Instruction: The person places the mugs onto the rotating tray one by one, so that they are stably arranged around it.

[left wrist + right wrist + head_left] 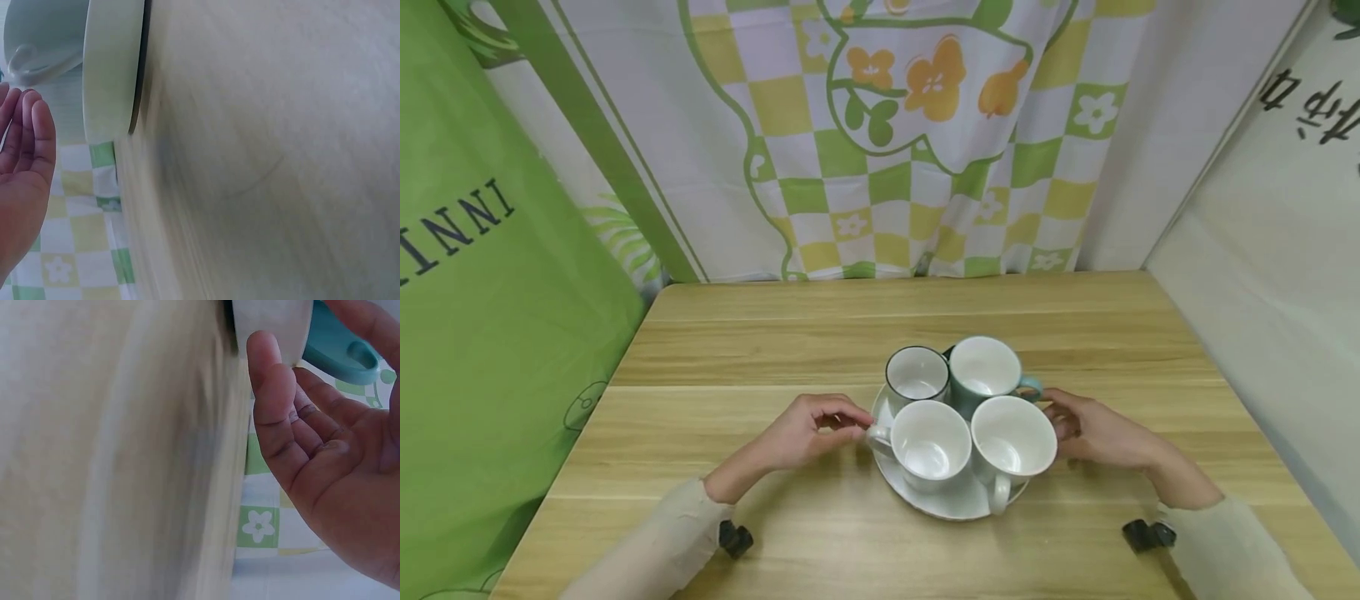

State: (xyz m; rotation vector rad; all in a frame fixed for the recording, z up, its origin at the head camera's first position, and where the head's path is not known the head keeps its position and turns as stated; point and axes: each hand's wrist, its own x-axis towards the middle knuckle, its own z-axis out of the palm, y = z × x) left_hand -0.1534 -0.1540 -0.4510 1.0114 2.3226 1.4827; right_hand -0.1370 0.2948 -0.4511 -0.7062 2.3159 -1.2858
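Several mugs stand close together on a round white plate (917,496) in the head view. The front two, a left white mug (931,446) and a right white mug (1015,437), are plain. Behind them are a dark-rimmed mug (917,375) and a teal mug (985,371) with a white inside. My left hand (816,429) is at the plate's left side, fingertips by the left white mug's handle (880,435); its fingers look straight in the left wrist view. My right hand (1093,429) lies beside the right white mug, loosely bent fingers below the teal handle (344,356).
The plate sits on a wooden table (760,350). A checked curtain (895,192) hangs along the back edge, green cloth (497,275) at the left and a white sheet (1262,250) at the right. A dark strap piece (735,539) is at the left sleeve.
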